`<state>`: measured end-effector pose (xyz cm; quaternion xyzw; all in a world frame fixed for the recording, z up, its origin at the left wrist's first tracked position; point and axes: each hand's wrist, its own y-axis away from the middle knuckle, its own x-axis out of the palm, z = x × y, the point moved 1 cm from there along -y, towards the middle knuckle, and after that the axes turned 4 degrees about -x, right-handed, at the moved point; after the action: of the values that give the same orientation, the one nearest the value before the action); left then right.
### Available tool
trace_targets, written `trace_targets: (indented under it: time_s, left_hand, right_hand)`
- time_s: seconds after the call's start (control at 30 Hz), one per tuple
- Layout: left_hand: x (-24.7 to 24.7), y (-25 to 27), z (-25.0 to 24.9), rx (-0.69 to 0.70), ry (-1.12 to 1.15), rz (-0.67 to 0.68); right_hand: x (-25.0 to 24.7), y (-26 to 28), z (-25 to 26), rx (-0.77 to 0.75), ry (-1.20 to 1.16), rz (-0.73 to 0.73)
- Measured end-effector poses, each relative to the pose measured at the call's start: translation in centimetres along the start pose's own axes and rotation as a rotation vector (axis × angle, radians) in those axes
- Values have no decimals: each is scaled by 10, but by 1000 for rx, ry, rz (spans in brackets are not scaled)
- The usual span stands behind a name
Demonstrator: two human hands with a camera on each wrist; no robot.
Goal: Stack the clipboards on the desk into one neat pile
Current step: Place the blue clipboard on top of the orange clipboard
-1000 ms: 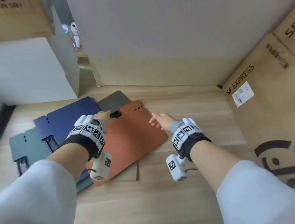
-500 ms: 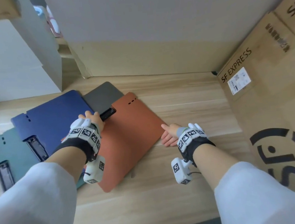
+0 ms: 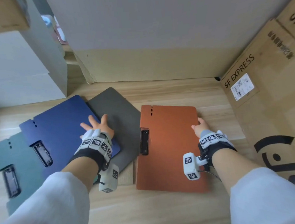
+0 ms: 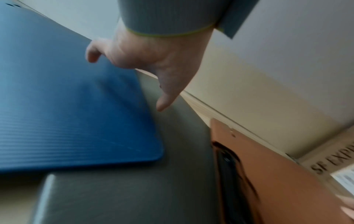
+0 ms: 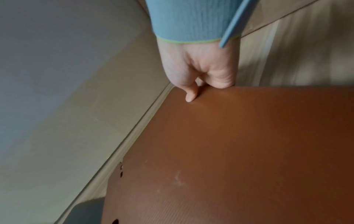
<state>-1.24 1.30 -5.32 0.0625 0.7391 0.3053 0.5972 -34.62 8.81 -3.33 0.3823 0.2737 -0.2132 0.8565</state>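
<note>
The orange clipboard point(image 3: 170, 145) lies flat on the desk at centre right, its black clip on the left edge. My right hand point(image 3: 200, 127) pinches its right edge, thumb on top point(image 5: 191, 94). To the left, a navy clipboard point(image 3: 60, 129) overlaps a teal clipboard point(image 3: 24, 171) and a dark grey clipboard point(image 3: 120, 117); a tan board point(image 3: 128, 175) peeks out beneath. My left hand point(image 3: 95, 125) rests with spread fingers across the navy and grey boards; in the left wrist view its thumb point(image 4: 166, 100) points down at the grey board point(image 4: 134, 189).
A large SF Express cardboard box point(image 3: 272, 93) stands close on the right. A white box point(image 3: 19, 69) stands at back left and a beige panel point(image 3: 148, 62) closes the back. Bare wooden desk point(image 3: 150, 208) lies in front.
The orange clipboard has slid right off the pile and turned square to the desk. My right hand moved to its right edge; my left hand let go of its clip and spread over the navy board.
</note>
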Motion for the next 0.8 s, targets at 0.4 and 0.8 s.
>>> trace_targets:
  time_s: [0.4,0.8]
  left_hand:
    - [21,8,-3,-73,67,63]
    - [49,68,-43,140,73,91]
  right_hand:
    - [11,-6,-15,58,-67,-75]
    - [12,-12,-19,54,-56,-84]
